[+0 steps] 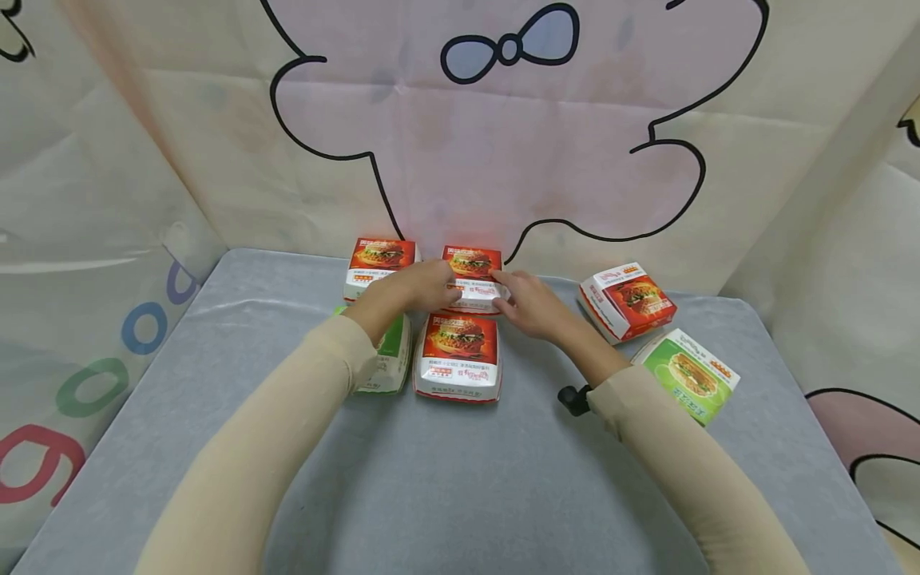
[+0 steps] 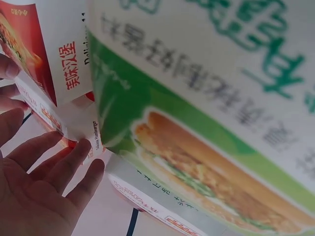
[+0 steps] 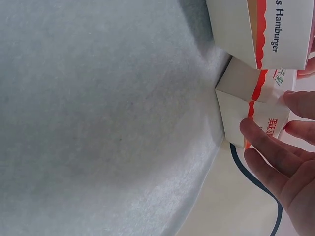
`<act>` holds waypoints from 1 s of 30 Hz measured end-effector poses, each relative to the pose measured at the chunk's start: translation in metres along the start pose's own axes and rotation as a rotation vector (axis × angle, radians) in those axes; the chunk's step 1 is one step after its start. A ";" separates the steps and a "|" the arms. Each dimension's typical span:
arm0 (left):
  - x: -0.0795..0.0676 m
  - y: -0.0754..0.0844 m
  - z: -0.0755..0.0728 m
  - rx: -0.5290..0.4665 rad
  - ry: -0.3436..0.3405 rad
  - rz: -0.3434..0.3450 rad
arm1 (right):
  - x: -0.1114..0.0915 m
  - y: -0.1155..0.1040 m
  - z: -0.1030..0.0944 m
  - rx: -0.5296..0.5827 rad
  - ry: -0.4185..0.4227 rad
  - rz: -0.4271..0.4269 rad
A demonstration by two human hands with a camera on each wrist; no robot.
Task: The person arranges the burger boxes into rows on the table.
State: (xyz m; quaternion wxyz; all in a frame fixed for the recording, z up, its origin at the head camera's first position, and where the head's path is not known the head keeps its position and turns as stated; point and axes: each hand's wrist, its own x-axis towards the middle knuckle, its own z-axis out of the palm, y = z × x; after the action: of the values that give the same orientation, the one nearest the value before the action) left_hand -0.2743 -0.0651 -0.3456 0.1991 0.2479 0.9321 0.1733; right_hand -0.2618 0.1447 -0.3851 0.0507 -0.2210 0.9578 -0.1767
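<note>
A red-and-white hamburger box (image 1: 472,263) stands at the back middle of the cloth-covered table, between both hands. My left hand (image 1: 430,285) is at its left side; in the left wrist view those fingers (image 2: 74,162) look extended and spread beside the red box. On the box's right side rest the fingertips of my right hand (image 1: 530,303), with fingers (image 3: 270,147) only slightly bent in the right wrist view. Directly in front sits another red hamburger box (image 1: 458,355). A green-and-white box (image 1: 388,367) stands under the left forearm, with a red box (image 1: 381,259) behind it.
Right of the hands, a red box (image 1: 628,299) and a green box (image 1: 690,375) lie at an angle. A small black object (image 1: 575,399) shows by the right wrist. Printed cloth (image 1: 503,160) hangs right behind the table's back edge.
</note>
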 end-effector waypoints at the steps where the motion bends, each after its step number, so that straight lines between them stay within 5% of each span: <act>1: 0.000 0.000 0.000 0.002 0.002 0.000 | 0.000 0.000 0.000 0.001 0.002 -0.003; 22: -0.002 0.000 -0.001 0.019 0.021 -0.028 | -0.001 -0.004 -0.004 0.029 -0.011 0.034; 30: -0.002 0.013 -0.001 0.090 0.161 -0.006 | -0.017 0.007 -0.024 -0.014 0.003 0.096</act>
State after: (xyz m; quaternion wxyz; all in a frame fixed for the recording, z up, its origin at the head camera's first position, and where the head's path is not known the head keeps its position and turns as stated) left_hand -0.2679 -0.0561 -0.3386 0.1129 0.2394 0.9526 0.1498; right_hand -0.2540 0.1653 -0.3649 0.0562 -0.1751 0.9686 -0.1674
